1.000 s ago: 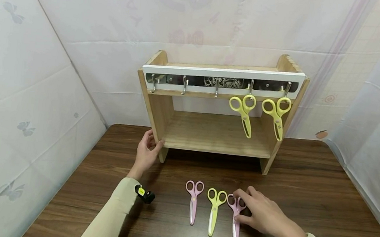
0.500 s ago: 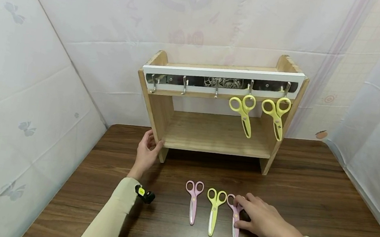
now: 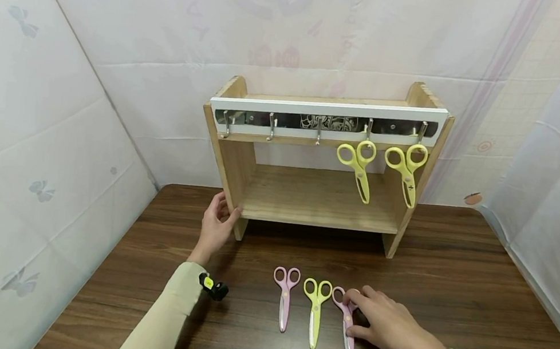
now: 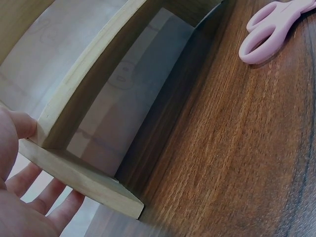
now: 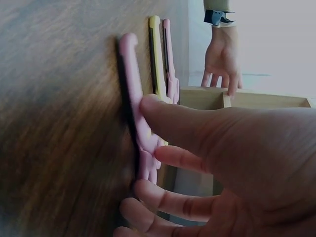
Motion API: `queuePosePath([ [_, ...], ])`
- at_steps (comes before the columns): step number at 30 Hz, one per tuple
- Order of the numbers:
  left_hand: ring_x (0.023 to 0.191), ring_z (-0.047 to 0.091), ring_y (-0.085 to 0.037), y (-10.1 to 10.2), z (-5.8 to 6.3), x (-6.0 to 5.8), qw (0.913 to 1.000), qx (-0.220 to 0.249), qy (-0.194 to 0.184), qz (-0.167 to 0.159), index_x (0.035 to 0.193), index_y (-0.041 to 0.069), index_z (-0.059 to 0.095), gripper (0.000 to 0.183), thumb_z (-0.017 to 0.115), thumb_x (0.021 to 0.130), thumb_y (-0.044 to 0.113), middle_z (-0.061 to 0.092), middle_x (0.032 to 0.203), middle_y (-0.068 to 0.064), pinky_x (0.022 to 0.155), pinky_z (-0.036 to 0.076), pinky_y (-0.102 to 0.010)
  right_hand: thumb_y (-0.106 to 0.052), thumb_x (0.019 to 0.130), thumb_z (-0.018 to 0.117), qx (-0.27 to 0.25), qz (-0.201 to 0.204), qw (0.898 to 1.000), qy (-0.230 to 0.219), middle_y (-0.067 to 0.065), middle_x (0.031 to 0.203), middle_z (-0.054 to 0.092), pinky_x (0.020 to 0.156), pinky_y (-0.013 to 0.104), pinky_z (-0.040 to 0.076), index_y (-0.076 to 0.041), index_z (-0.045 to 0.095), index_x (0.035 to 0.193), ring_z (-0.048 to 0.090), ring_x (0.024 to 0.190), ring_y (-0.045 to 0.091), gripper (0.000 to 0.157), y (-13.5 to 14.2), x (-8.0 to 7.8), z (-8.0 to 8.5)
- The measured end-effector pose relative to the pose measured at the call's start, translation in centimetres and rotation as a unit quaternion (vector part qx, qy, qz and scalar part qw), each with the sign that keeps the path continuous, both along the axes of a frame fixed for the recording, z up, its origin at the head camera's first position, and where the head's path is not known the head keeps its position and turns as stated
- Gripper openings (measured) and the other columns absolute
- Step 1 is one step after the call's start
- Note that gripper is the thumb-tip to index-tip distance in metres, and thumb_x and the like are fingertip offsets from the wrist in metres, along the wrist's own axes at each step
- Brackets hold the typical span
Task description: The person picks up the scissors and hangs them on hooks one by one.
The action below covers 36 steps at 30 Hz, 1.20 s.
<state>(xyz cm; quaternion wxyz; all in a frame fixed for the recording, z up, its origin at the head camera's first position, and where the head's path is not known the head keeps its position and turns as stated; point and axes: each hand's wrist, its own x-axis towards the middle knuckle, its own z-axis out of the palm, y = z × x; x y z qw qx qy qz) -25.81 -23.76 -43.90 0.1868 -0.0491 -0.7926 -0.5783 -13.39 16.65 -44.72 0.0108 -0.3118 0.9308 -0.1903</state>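
Note:
My left hand [image 3: 215,229] grips the lower left side panel of a small wooden shelf [image 3: 318,199], thumb at the front edge and fingers on the outer side. On the table, my right hand [image 3: 389,324] pinches the rightmost pink scissors [image 5: 132,81], thumb along the blades and index finger by the handle rings. Just left of them lie yellow scissors [image 3: 315,311], their handles almost touching the pink ones. Farther left is a second pair of pink scissors [image 3: 285,297]. Two yellow scissors [image 3: 360,169] hang by finger loops from the shelf's right-hand hooks.
A white rail with a metal strip [image 3: 286,119] and several hooks runs across the shelf's top front. The three hooks on the left carry nothing. The dark wooden table [image 3: 455,275] is bounded by patterned cloth walls [image 3: 119,35].
The right fingers have settled closer on the rightmost pink scissors, whose handles have shifted slightly left, tips right. The neighbouring yellow scissors have turned a little. The left hand has stayed put.

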Motion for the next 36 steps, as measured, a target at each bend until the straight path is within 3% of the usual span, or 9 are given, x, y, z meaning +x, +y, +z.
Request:
queuePosePath([
  [5,0.115,0.063,-0.033,0.0,0.0,0.1,1.0000,0.002,0.000,-0.002,0.146,0.008,0.049,0.049,0.067,0.101,0.012,0.063,0.134,-0.021,0.083,0.052,-0.025,-0.029,0.080,0.088,0.014,0.022,1.000,0.015,-0.011,0.096,0.054,0.051,0.033,0.041,-0.031,0.062,0.113,0.054,0.077,0.012,0.041,0.3,-0.1,0.4],
  [10,0.114,0.063,-0.031,-0.1,-0.1,0.0,1.0000,0.006,-0.003,-0.001,0.146,0.010,0.050,0.050,0.068,0.100,0.012,0.063,0.133,-0.019,0.087,0.053,-0.035,-0.022,0.081,0.088,0.031,0.039,0.999,0.022,-0.012,0.093,0.054,0.048,0.030,0.038,-0.031,0.063,0.113,0.052,0.073,0.008,0.041,0.9,-0.3,0.8],
  [16,0.114,0.063,-0.030,-0.1,-0.2,0.0,1.0000,0.009,0.001,-0.003,0.146,0.010,0.050,0.049,0.068,0.100,0.011,0.063,0.133,-0.019,0.089,0.053,-0.041,-0.017,0.084,0.085,0.043,0.028,0.999,0.002,-0.013,0.087,0.051,0.047,0.030,0.036,-0.030,0.063,0.111,0.046,0.067,0.006,0.038,2.1,-0.7,1.2],
  [21,0.116,0.063,-0.035,0.0,-0.1,-0.1,1.0000,0.006,0.003,-0.004,0.147,0.006,0.049,0.049,0.066,0.101,0.009,0.062,0.134,-0.023,0.091,0.052,-0.044,-0.020,0.084,0.086,0.052,0.018,0.998,0.011,-0.011,0.089,0.057,0.048,0.033,0.039,-0.028,0.063,0.103,0.053,0.068,0.009,0.030,2.8,-1.0,1.2],
  [24,0.117,0.062,-0.039,0.2,0.3,0.1,1.0000,0.004,0.003,-0.006,0.148,0.003,0.047,0.050,0.065,0.101,0.007,0.061,0.134,-0.027,0.090,0.052,-0.042,-0.019,0.084,0.086,0.061,0.008,0.998,0.009,-0.011,0.087,0.056,0.048,0.034,0.040,-0.027,0.063,0.095,0.053,0.068,0.010,0.027,3.2,-1.1,1.1],
  [31,0.117,0.062,-0.042,1.2,3.1,2.1,0.9999,-0.001,-0.003,-0.015,0.147,-0.005,0.046,0.050,0.064,0.100,0.001,0.060,0.133,-0.031,0.082,0.050,-0.020,-0.011,0.082,0.086,0.063,-0.002,0.998,0.017,-0.016,0.076,0.049,0.049,0.030,0.037,-0.028,0.056,0.079,0.044,0.063,0.004,0.034,3.4,-1.2,0.6],
  [36,0.116,0.062,-0.042,1.3,3.2,2.3,0.9999,-0.004,0.000,-0.013,0.146,-0.005,0.046,0.049,0.064,0.100,0.001,0.060,0.133,-0.031,0.082,0.050,-0.019,-0.010,0.082,0.085,0.056,0.009,0.998,0.022,-0.016,0.075,0.049,0.049,0.029,0.037,-0.028,0.057,0.078,0.044,0.064,0.004,0.034,3.6,-1.2,0.6],
])
